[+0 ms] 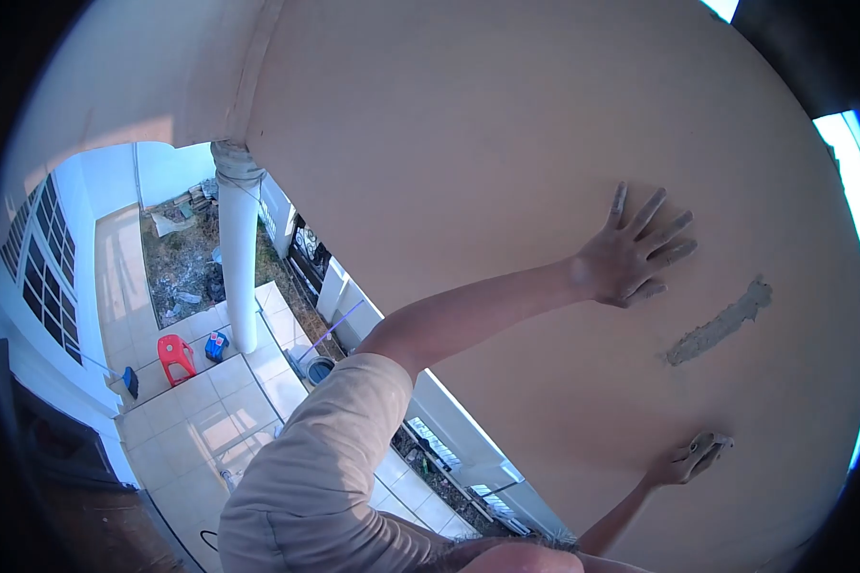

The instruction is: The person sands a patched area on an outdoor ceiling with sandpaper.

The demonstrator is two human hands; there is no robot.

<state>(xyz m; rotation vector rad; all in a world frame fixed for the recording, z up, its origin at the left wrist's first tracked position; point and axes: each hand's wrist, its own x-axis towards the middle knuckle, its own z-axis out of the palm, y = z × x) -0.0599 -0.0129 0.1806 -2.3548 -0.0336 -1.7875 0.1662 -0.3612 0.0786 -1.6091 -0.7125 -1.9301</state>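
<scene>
Head view shows you a rough grey patch (pixel 719 325), long and narrow, lying slantwise on a broad beige surface (pixel 430 172). It lies toward the right of the view, near both of your hands but touched by neither. Your left hand (pixel 626 263) is wide open, its fingers spread apart and its palm laid against the surface; its fingers look dusty. Your right hand (pixel 678 465), below the patch in the view, is at the surface with its fingers bent; whether it holds something, one cannot say from this picture. Your left arm wears a beige sleeve (pixel 306 458).

Farther away, you have a white column (pixel 242 258) standing beside a tiled floor (pixel 167 420). On these tiles are a red stool (pixel 175 358) and, just beside it, a blue object (pixel 217 346) with red and white marks, too small for reading. A blue broom head (pixel 130 382) is near the white wall.
</scene>
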